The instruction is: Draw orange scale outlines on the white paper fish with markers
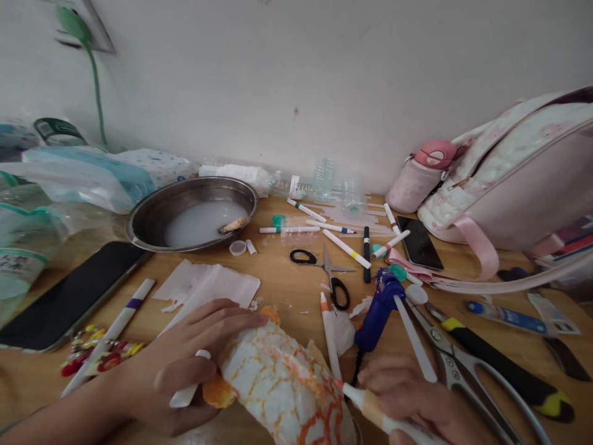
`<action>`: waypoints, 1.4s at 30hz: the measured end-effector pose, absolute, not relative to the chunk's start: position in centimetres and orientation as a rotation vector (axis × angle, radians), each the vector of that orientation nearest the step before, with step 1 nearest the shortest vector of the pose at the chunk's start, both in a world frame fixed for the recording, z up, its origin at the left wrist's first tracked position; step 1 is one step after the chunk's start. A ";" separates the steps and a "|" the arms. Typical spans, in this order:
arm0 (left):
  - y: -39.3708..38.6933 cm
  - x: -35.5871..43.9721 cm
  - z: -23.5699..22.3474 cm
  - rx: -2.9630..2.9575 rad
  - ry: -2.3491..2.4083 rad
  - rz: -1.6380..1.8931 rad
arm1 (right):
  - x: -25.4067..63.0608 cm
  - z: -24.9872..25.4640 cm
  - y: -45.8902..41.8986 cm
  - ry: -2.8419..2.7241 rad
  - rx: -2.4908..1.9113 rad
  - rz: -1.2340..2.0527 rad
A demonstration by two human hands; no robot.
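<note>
My left hand [185, 364] lies on a paper-covered object [282, 383] painted with white and orange streaks, fingers stretched along its top. A white marker cap [188, 392] sits under that hand's thumb. My right hand [412, 395] is closed round an orange-tipped marker [370, 405], its tip touching the paper object's right side. A blue glue gun [377, 309] lies just beyond my right hand. Another orange marker [330, 334] lies between the two hands.
A metal bowl [152, 213] of cloudy liquid stands at the back left, with a phone [69, 296] in front of it. Scissors [327, 275], several markers, large shears [467, 364], a second phone [419, 244] and a pink backpack [519, 179] fill the right side. Tissue [208, 284] lies mid-table.
</note>
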State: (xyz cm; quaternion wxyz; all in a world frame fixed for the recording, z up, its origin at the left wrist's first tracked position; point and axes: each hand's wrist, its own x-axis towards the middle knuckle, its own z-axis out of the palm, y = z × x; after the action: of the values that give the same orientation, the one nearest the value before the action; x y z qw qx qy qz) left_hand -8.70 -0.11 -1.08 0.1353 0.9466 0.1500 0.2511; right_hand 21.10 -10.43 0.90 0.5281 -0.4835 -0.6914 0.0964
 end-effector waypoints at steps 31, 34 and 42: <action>-1.3 -7.2 -0.9 2.656 0.755 0.685 | 21.3 1.9 -8.8 -2.188 -0.858 0.002; -1.5 -7.2 -0.9 2.646 0.773 0.674 | 20.8 1.8 -8.8 -2.176 -0.857 -0.031; -1.4 -7.2 -1.0 2.640 0.750 0.689 | 20.3 1.3 -8.8 -2.155 -0.884 -0.014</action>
State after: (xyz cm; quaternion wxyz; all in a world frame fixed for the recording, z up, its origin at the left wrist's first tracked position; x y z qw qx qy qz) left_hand -7.16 -1.41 -0.97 0.1553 0.9217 0.2619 0.2405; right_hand 20.34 -8.77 1.29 0.3953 -0.3485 -0.8499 -0.0054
